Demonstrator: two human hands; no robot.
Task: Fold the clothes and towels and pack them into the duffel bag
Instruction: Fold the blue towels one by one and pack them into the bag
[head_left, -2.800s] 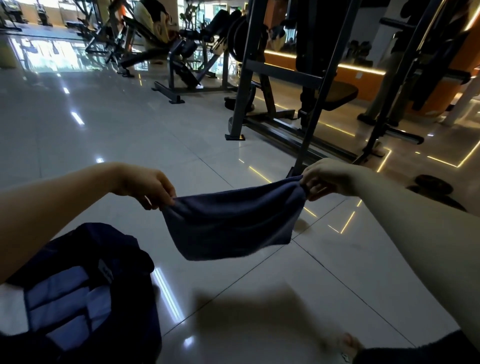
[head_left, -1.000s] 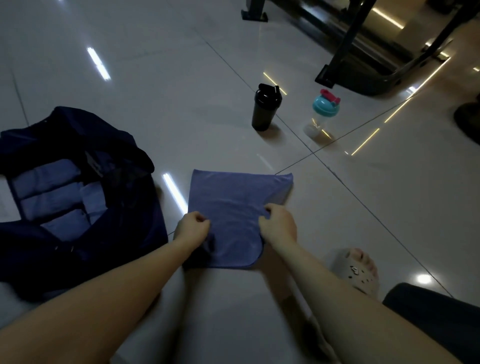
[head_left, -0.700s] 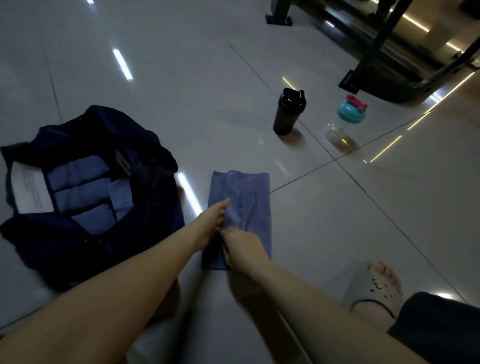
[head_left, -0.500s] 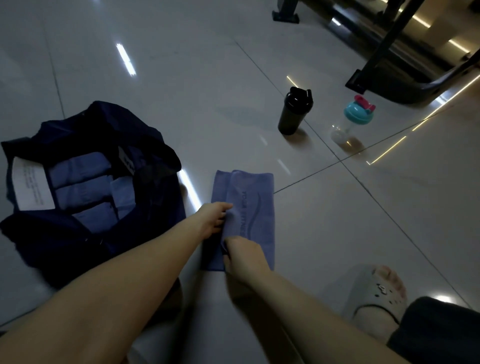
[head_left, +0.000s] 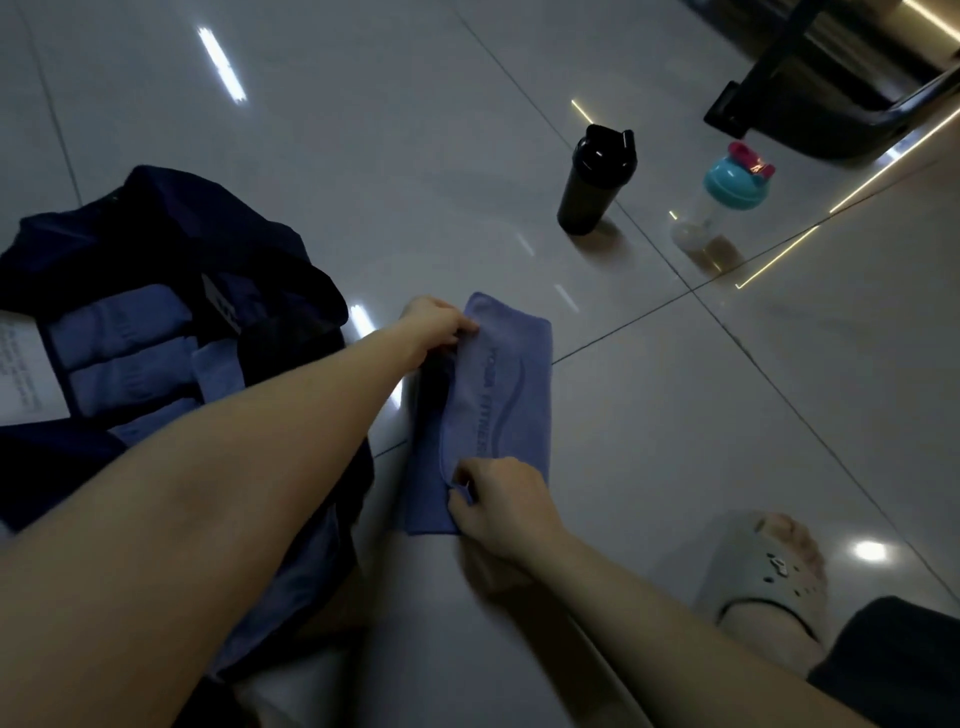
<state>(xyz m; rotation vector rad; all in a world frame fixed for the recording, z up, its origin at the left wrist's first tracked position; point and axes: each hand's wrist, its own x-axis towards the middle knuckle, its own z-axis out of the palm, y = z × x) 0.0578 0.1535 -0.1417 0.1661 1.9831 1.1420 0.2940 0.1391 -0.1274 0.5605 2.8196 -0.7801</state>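
Note:
A blue towel (head_left: 511, 395) lies on the tiled floor, folded into a long narrow strip with printed lettering on top. My left hand (head_left: 434, 325) pinches the strip's far left corner. My right hand (head_left: 498, 499) pinches the folded edge at the near end. To the left sits the open dark navy duffel bag (head_left: 270, 270), with several folded blue items (head_left: 119, 353) packed side by side inside it. My left forearm crosses over the bag's near corner.
A black shaker bottle (head_left: 595, 182) and a clear bottle with a teal lid (head_left: 724, 202) stand on the floor beyond the towel. Black gym equipment feet (head_left: 831, 114) are at the top right. My foot in a grey sandal (head_left: 769, 571) rests at the lower right.
The towel went from held up in the air to flat on the floor, then folded in half into a narrow strip. My left hand has slid to its far corner, my right stays at the near end.

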